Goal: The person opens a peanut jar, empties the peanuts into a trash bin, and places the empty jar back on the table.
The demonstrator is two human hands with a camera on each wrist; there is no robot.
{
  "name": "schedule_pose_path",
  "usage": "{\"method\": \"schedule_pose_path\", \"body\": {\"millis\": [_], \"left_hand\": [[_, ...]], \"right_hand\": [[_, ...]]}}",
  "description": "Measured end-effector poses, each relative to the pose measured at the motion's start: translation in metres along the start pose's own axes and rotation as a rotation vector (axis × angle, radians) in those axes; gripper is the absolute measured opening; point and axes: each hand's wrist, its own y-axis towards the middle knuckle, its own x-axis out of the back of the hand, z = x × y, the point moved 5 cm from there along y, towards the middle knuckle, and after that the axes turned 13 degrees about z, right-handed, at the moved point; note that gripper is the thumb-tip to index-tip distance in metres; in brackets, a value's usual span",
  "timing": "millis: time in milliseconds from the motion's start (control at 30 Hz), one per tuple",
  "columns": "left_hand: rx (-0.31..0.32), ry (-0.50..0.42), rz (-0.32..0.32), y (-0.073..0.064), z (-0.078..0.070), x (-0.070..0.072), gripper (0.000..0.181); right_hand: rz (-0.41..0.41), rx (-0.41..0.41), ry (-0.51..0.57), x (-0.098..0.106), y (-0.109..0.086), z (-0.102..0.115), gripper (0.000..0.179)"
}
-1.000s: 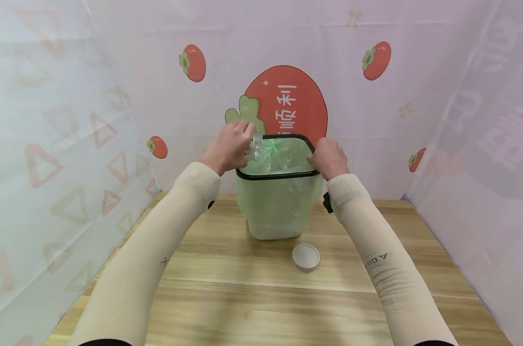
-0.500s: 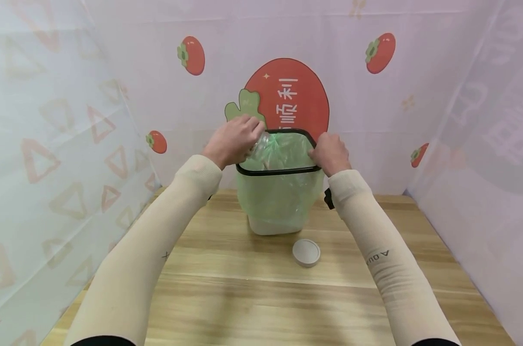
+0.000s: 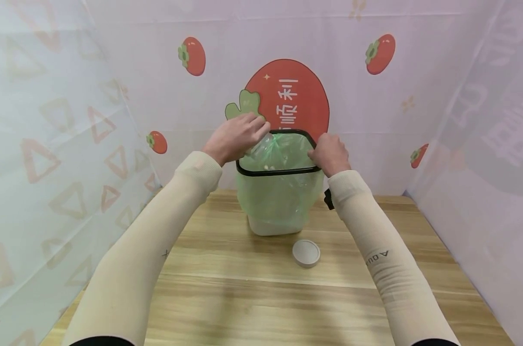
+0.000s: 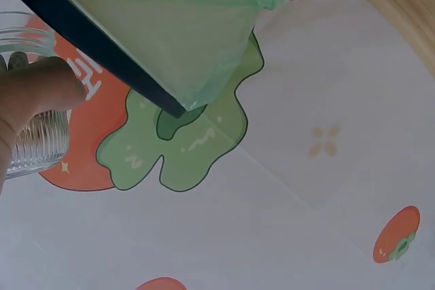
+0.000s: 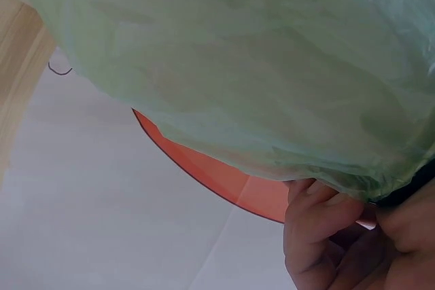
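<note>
My left hand (image 3: 237, 137) holds a clear ribbed jar (image 4: 44, 144) over the left side of a trash bin (image 3: 275, 228). In the head view the jar tilts mouth-down toward the bin's opening, mostly covered by the fingers. A translucent green trash bag (image 3: 283, 199) lines the bin and hangs over its outside, under a black rim ring (image 3: 287, 171). Small pale pieces (image 3: 268, 167) show just inside the near rim; what they are is too small to tell. My right hand (image 3: 330, 154) grips the rim's right side, its fingers (image 5: 319, 219) curled against the bag.
A round white lid (image 3: 306, 253) lies on the wooden table (image 3: 244, 298) in front of the bin, slightly right. Behind stands a pale cloth backdrop (image 3: 153, 81) printed with red fruit, and similar cloth hangs at both sides.
My left hand has moved slightly right and tipped the jar further over the bin. Pale pieces now show inside the bag. My right hand stays on the rim.
</note>
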Motion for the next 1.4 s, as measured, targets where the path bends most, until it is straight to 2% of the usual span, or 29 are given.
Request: {"method": "schedule_pose_path", "body": {"millis": [133, 367, 600, 667, 833, 1067, 1267, 1400], "left_hand": [[-0.03, 0.062, -0.01, 0.001, -0.001, 0.004, 0.033], [-0.162, 0.22, -0.007, -0.001, -0.01, 0.001, 0.036], [-0.126, 0.258, -0.067, 0.0, -0.009, 0.006, 0.039], [-0.14, 0.268, -0.08, 0.002, -0.011, 0.006, 0.036], [-0.199, 0.282, -0.066, 0.002, -0.02, 0.002, 0.034], [-0.16, 0.249, -0.053, 0.004, -0.02, 0.002, 0.037], [-0.202, 0.283, -0.075, 0.005, -0.022, 0.001, 0.034], [-0.172, 0.258, -0.083, 0.007, -0.019, 0.003, 0.032]], "right_hand": [[-0.009, 0.008, -0.001, 0.001, -0.001, -0.001, 0.029], [-0.017, 0.02, 0.006, 0.0, -0.002, 0.0, 0.03], [-0.008, 0.024, 0.002, -0.002, -0.001, 0.0, 0.03], [-0.011, 0.019, 0.001, -0.001, -0.001, -0.001, 0.03], [-0.024, 0.021, 0.0, 0.001, -0.001, -0.001, 0.031], [-0.022, 0.019, 0.0, -0.001, -0.001, -0.001, 0.03], [-0.018, 0.016, 0.01, 0.0, 0.001, -0.001, 0.032], [-0.01, 0.016, 0.015, 0.0, 0.002, -0.002, 0.033]]}}
